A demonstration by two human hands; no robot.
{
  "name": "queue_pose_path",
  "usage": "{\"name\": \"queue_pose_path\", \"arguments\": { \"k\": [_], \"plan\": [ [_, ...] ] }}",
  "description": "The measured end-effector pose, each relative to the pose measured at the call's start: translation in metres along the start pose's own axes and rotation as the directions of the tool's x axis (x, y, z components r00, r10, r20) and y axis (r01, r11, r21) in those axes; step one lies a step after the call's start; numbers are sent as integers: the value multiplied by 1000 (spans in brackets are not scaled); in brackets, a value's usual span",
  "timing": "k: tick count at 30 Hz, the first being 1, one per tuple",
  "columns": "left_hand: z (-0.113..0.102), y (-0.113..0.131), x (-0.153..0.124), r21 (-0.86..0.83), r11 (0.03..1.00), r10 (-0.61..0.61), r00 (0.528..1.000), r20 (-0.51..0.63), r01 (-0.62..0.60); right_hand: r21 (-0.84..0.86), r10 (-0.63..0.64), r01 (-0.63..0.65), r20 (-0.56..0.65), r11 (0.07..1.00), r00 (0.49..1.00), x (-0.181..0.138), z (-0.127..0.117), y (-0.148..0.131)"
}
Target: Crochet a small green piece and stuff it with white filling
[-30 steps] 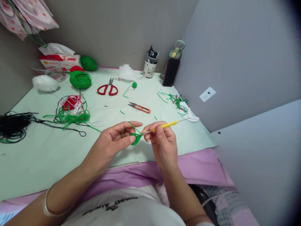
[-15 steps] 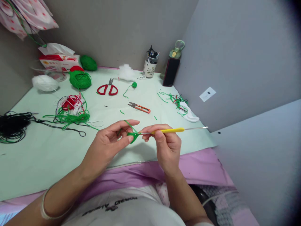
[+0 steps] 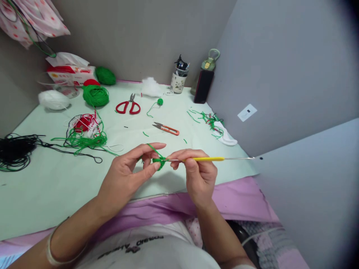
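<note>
A small piece of green crochet (image 3: 159, 163) is pinched between the thumb and fingers of my left hand (image 3: 127, 170). Green yarn (image 3: 154, 149) runs from it up over my raised left index finger. My right hand (image 3: 198, 172) grips a crochet hook (image 3: 209, 159) by its yellow handle. One metal end of the hook meets the green piece, and the other points out to the right. Just beyond my hands lie orange thread snips (image 3: 166, 129). Part of the crochet piece is hidden behind my left fingers.
Red-handled scissors (image 3: 128, 107) and a tiny green ball (image 3: 160, 101) lie farther back. Yarn tangles (image 3: 86, 134), a green yarn ball (image 3: 95, 95) and black yarn (image 3: 18, 149) are at left. A pen cup (image 3: 178, 81), a phone (image 3: 203, 86) and yarn scraps (image 3: 211, 121) are at right.
The crochet hook has turned in my right hand, so its handle lies more level and its free end reaches farther right. My left hand has barely moved.
</note>
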State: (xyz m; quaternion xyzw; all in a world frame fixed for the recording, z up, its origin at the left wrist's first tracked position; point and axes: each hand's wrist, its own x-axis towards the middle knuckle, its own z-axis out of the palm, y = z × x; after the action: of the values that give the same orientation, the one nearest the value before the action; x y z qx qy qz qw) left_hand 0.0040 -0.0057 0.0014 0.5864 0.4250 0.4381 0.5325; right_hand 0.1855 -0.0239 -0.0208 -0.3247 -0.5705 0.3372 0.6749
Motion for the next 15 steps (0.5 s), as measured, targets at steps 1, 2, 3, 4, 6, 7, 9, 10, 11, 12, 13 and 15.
{"name": "queue_pose_path", "arguments": {
  "k": [1,2,3,4,6,7,9,10,11,12,13,15],
  "plan": [
    [0,0,0,5,1000,5,1000,-5,-5,-17,-11,11,6,1000,1000,0,0,-1],
    [0,-1,0,13,1000,13,1000,-11,-12,-43,-21,22,12,999,1000,0,-1,-1],
    [0,-1,0,21,1000,23,1000,-16,-23,-72,-28,30,21,997,999,0,-2,-2],
    [0,-1,0,32,999,38,999,-22,-37,-102,-36,39,34,994,999,0,-2,-2],
    [2,-1,-1,66,994,85,996,-34,-83,-156,-62,72,68,985,996,0,-4,-2],
    [3,-1,-2,92,990,113,993,-43,-108,-182,-86,101,88,978,992,0,-4,-2],
    [7,0,-4,153,974,180,981,-67,-168,-245,-165,193,132,950,977,-1,-4,2],
    [9,1,-5,181,964,212,974,-73,-196,-284,-221,259,159,923,962,-2,-4,4],
    [12,2,-6,199,954,243,967,-77,-224,-325,-278,325,184,888,943,-4,-3,7],
    [14,3,-7,204,948,262,962,-73,-243,-362,-326,379,199,852,924,-5,-2,10],
    [16,4,-8,196,949,266,961,-74,-247,-392,-356,406,196,825,913,-6,-1,13],
    [19,6,-9,144,971,205,975,-87,-191,-406,-357,378,129,832,925,-7,1,16]
  ]
}}
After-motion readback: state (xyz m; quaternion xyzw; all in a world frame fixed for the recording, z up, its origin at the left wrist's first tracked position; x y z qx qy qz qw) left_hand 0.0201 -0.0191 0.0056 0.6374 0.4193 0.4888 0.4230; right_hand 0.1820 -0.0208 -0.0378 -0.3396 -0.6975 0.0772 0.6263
